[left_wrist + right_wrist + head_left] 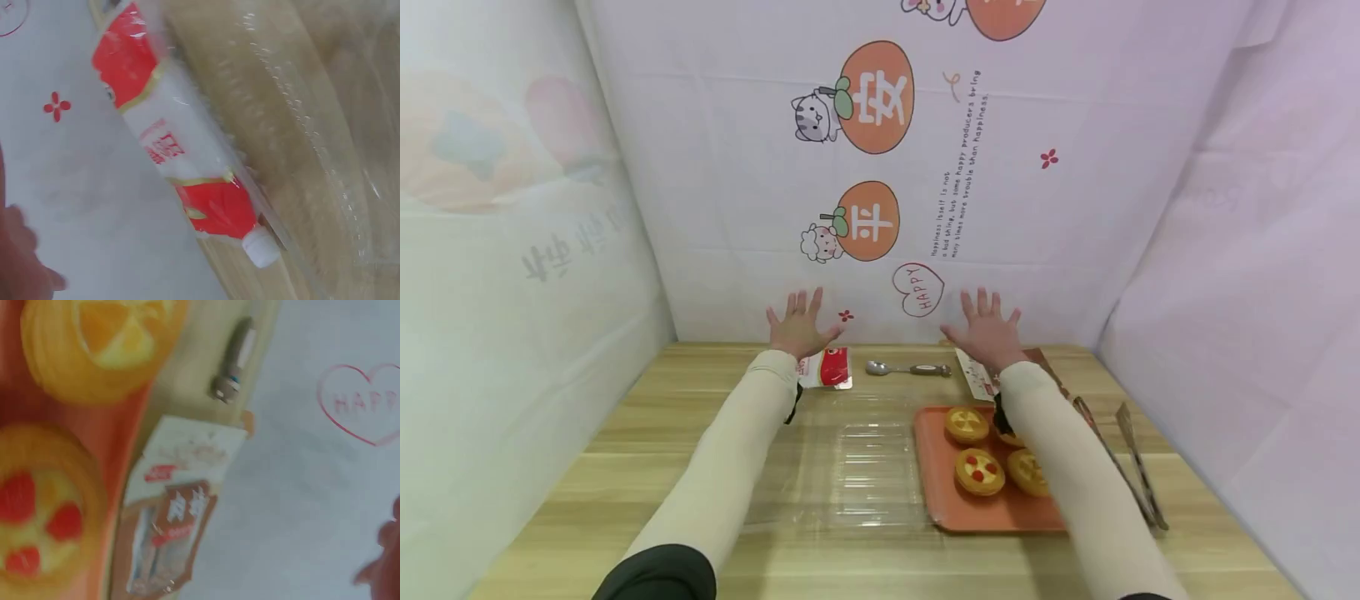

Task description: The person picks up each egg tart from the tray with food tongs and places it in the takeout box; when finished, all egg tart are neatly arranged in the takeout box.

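Observation:
My left hand point(800, 330), fingers spread, is held up before the white cloth at the back, above a red-and-white pouch point(835, 367). In the left wrist view that pouch point(181, 140) has a white screw cap point(261, 247). My right hand point(989, 335) is also spread wide and holds nothing. Below it lies a brown-and-white packet point(172, 531), partly hidden by the forearm in the head view. A spoon point(917, 369) with a brown handle rests between the two. Only fingers of each hand show at the edge of its wrist view.
A clear plastic container point(877, 471) stands mid-table. Right of it, an orange tray point(943, 517) bears several tarts, one with red fruit point(980, 472); the right sleeve covers part. Metal tongs point(1138, 467) lie at the far right. White cloth point(737, 208) walls the back and sides.

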Available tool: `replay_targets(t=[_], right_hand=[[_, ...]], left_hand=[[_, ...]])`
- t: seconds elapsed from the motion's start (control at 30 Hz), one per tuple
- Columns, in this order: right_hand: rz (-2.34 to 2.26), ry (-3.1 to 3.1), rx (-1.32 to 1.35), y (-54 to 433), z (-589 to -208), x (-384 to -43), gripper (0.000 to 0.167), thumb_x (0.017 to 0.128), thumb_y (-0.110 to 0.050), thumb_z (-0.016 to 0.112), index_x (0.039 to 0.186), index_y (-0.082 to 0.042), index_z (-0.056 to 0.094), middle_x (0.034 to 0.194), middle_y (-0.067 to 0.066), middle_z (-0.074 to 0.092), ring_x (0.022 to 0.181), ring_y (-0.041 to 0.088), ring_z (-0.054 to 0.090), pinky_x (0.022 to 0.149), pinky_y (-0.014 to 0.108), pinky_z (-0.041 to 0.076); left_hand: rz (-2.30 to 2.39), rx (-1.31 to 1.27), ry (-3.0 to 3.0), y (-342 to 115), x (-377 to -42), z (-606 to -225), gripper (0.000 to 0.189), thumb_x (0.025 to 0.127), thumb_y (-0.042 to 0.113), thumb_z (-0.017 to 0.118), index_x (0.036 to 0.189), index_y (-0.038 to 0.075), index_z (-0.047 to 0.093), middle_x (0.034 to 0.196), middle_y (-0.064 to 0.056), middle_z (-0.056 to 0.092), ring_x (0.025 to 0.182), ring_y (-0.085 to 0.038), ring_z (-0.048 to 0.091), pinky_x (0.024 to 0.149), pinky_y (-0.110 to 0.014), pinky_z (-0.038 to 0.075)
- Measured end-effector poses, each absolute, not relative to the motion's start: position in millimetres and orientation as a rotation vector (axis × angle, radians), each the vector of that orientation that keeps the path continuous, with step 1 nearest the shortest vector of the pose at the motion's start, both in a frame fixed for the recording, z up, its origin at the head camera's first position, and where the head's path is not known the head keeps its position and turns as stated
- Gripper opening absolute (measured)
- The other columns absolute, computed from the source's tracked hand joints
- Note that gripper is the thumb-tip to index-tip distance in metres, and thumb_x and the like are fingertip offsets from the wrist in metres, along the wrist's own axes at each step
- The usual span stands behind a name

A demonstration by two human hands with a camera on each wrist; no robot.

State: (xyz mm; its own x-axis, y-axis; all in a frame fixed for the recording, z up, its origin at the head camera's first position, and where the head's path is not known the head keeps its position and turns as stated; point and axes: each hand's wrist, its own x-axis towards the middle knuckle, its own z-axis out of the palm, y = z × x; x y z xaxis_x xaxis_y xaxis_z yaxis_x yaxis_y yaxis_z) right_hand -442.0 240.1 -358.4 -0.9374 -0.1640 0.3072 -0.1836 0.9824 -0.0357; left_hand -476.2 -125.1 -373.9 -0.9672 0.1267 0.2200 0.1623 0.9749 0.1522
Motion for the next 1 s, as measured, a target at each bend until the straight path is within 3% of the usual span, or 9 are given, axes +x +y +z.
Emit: replay_targets(t=[0.1,0.2,0.33,0.4,0.47,0.57,0.7,0.83,1.0], right_hand=[[0.217,-2.896,0.248,266,-349,-432,0.081,0.098,-0.058,0.038,0.156,-0.005,0.015,0.159,0.026,0.012,0.145,0.047,0.011,0.109,0.069,0.011],[0.249,-2.913,0.22,298,-339,-414,0.07,0.1,-0.046,0.04,0.151,0.001,0.029,0.151,0.029,0.033,0.135,0.048,0.035,0.105,0.063,0.03],[0.174,-2.894,0.165,348,-334,-384,0.055,0.098,-0.039,0.04,0.132,0.001,0.055,0.118,0.027,0.063,0.097,0.043,0.062,0.071,0.053,0.052],[0.173,-2.925,0.116,372,-335,-369,0.044,0.095,-0.035,0.042,0.11,0.001,0.062,0.094,0.022,0.066,0.076,0.035,0.061,0.055,0.045,0.047],[0.184,-2.975,0.069,397,-340,-355,0.036,0.093,-0.033,0.043,0.093,-0.001,0.06,0.079,0.016,0.06,0.065,0.027,0.053,0.05,0.039,0.04],[0.221,-3.063,-0.016,425,-353,-335,0.044,0.093,-0.035,0.045,0.101,0.007,0.057,0.085,0.025,0.06,0.068,0.032,0.056,0.051,0.04,0.041],[0.261,-3.172,-0.132,447,-374,-314,0.085,0.094,-0.056,0.048,0.125,0.022,0.04,0.11,0.041,0.054,0.087,0.048,0.06,0.061,0.051,0.049],[0.364,-3.272,-0.264,450,-394,-301,0.097,0.086,-0.076,0.044,0.108,0.018,0.051,0.091,0.03,0.057,0.077,0.038,0.059,0.059,0.046,0.047],[0.473,-3.259,-0.279,445,-416,-295,0.077,0.089,-0.07,0.048,0.093,0.006,0.063,0.083,0.019,0.061,0.069,0.028,0.057,0.056,0.04,0.044]], left_hand=[[-0.346,-0.199,-2.974,-127,-476,-369,0.091,0.09,0.073,0.04,0.157,0.016,0.019,0.148,-0.019,0.043,0.135,-0.039,0.041,0.106,-0.064,0.028],[-0.448,-0.224,-2.991,-130,-471,-360,0.077,0.094,0.061,0.047,0.151,0.01,0.036,0.138,-0.019,0.055,0.125,-0.039,0.053,0.099,-0.058,0.04],[-0.613,-0.403,-3.068,-128,-452,-344,0.059,0.097,0.044,0.052,0.142,0.006,0.049,0.142,-0.018,0.051,0.129,-0.037,0.048,0.103,-0.055,0.039],[-0.652,-0.562,-3.11,-124,-441,-338,0.052,0.098,0.04,0.054,0.137,0.005,0.053,0.138,-0.018,0.054,0.127,-0.036,0.051,0.102,-0.052,0.041],[-0.659,-0.752,-3.133,-119,-430,-336,0.047,0.098,0.035,0.056,0.133,0.003,0.058,0.133,-0.018,0.058,0.122,-0.034,0.055,0.1,-0.048,0.044],[-0.618,-1.046,-3.111,-113,-419,-339,0.039,0.098,0.03,0.057,0.124,0.001,0.063,0.121,-0.016,0.064,0.11,-0.029,0.06,0.093,-0.042,0.048],[-0.554,-1.334,-3.045,-108,-413,-352,0.026,0.098,0.023,0.059,0.102,-0.001,0.067,0.099,-0.012,0.066,0.087,-0.02,0.06,0.077,-0.035,0.049],[-0.569,-1.361,-3.043,-105,-413,-365,0.026,0.097,0.025,0.06,0.105,0.002,0.069,0.1,-0.007,0.07,0.091,-0.017,0.064,0.082,-0.036,0.052],[-0.596,-1.309,-3.112,-104,-415,-377,0.03,0.098,0.03,0.059,0.112,0.007,0.07,0.106,-0.003,0.07,0.098,-0.017,0.065,0.087,-0.037,0.051]])
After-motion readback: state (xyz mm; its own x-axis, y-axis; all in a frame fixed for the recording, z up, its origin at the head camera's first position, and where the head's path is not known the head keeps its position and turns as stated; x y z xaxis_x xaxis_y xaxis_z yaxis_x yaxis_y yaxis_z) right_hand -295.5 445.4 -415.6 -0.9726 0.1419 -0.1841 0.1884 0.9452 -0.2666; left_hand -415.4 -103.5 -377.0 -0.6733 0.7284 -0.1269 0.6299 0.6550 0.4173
